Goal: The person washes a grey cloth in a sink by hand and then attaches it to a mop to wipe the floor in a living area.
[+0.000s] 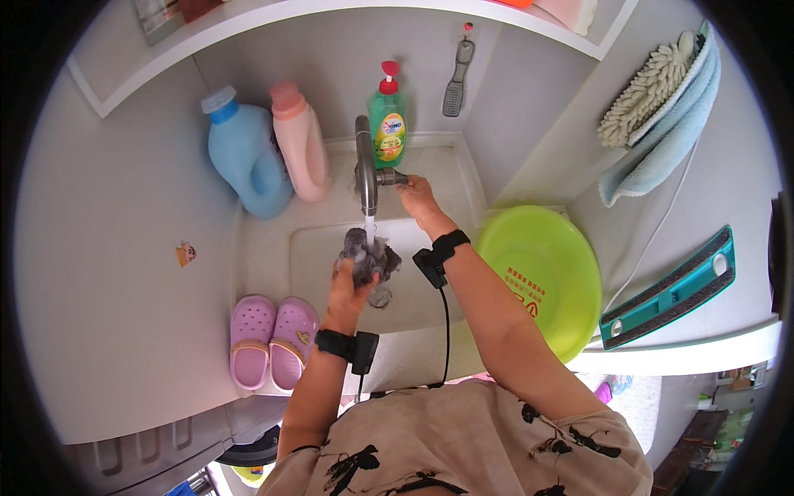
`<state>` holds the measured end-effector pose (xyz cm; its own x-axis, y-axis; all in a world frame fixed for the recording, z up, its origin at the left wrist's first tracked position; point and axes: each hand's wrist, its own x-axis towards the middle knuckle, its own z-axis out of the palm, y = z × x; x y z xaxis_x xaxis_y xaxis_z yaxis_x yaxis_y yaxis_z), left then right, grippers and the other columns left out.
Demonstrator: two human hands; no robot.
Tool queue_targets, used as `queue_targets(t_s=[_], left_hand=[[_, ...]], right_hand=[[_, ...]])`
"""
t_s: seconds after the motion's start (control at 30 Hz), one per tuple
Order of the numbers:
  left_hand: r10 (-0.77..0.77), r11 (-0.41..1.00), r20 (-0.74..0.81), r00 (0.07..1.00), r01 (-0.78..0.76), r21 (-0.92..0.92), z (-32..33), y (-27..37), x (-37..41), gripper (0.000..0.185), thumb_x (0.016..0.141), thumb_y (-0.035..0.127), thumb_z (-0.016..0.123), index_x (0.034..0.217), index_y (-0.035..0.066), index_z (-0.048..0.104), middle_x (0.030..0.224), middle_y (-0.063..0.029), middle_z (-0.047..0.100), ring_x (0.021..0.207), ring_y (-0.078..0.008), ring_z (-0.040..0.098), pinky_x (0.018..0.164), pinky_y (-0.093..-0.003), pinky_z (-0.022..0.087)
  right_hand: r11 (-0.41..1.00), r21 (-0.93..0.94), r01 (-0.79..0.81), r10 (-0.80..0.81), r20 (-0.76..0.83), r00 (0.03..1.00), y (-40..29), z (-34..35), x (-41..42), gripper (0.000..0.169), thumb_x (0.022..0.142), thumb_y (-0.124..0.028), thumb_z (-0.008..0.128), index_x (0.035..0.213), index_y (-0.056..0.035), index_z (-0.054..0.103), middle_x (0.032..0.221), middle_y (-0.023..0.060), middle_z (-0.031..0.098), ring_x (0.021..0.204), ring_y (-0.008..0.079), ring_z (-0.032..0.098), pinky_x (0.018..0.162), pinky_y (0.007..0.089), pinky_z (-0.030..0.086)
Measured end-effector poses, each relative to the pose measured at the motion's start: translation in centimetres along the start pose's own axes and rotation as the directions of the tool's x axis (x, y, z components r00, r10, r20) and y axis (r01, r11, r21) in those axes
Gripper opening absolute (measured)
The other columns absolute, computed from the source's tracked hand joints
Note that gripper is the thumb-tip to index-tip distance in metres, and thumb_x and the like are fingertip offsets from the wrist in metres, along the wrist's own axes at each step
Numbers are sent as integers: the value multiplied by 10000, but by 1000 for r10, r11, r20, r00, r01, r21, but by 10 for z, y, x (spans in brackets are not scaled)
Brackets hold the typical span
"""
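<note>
Over the white sink basin (428, 301), my left hand (347, 294) holds a wet, dark grey bundle (366, 254) with whitish foam on it; its exact kind is hard to tell. Water pours onto it from the metal faucet (366, 161). My right hand (420, 198) grips the faucet's lever handle (392, 178), which points to the right. Below the bundle, the drain (379, 297) is partly visible. Each wrist wears a black strap with a small box and cable.
On the left ledge stand a blue jug (245, 155), a pink bottle (301, 142) and pink clogs (253, 341). A green detergent pump bottle (389, 124) is behind the faucet. A lime-green plastic basin (539, 248) leans at right. A foot file (458, 80) and light-blue towel (670, 133) hang on walls.
</note>
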<state>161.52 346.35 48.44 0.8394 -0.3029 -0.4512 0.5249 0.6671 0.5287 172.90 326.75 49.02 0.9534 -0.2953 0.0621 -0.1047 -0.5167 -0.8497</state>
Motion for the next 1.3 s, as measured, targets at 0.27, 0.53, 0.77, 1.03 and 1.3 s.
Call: queue_targets(t_s=[0.27, 0.53, 0.77, 1.03, 1.3], left_hand=[[-2, 996, -46, 999, -2, -90, -15, -9, 8, 189, 828, 206, 448, 997, 127, 478, 925, -48, 546, 834, -189, 539, 578, -296, 485], [181, 884, 43, 983, -182, 432, 33, -5, -13, 273, 854, 224, 377, 1105, 119, 396, 894, -18, 500, 703, -94, 508, 556, -241, 448], [530, 343, 397, 750, -617, 709, 8, -16, 9, 250, 814, 49, 410, 1062, 43, 382, 892, -63, 469, 813, -144, 451, 732, -259, 402], [516, 242, 500, 696, -678, 694, 23, -5, -8, 251, 751, 2, 452, 997, 25, 410, 815, -158, 515, 747, -247, 520, 701, -318, 425], [374, 299, 502, 780, -613, 731, 18, -2, -10, 220, 837, 76, 447, 1049, 34, 407, 908, -89, 494, 824, -147, 470, 747, -265, 397]], right_hand=[[956, 294, -21, -2, 79, 997, -26, 14, -53, 688, 682, -453, 611, 1157, 5, 417, 1125, 272, 428, 1086, 400, 391, 898, 401, 336], [984, 178, -23, -5, 156, 988, -45, 20, -117, 511, 841, -473, 382, 888, 9, 545, 898, 268, 529, 892, 389, 488, 733, 431, 397], [758, 559, -336, 192, 302, 934, -31, 32, -112, 471, 872, -393, 370, 791, 34, 550, 777, 155, 574, 716, 248, 536, 684, 340, 402], [221, 717, -661, 215, 626, 750, -37, 28, -121, 334, 890, -331, 364, 778, -54, 513, 705, 52, 532, 591, 162, 519, 539, 303, 443], [75, 772, -631, 374, 565, 736, -35, 34, -134, 363, 895, -360, 329, 824, -64, 527, 729, 66, 544, 604, 178, 530, 581, 309, 458]])
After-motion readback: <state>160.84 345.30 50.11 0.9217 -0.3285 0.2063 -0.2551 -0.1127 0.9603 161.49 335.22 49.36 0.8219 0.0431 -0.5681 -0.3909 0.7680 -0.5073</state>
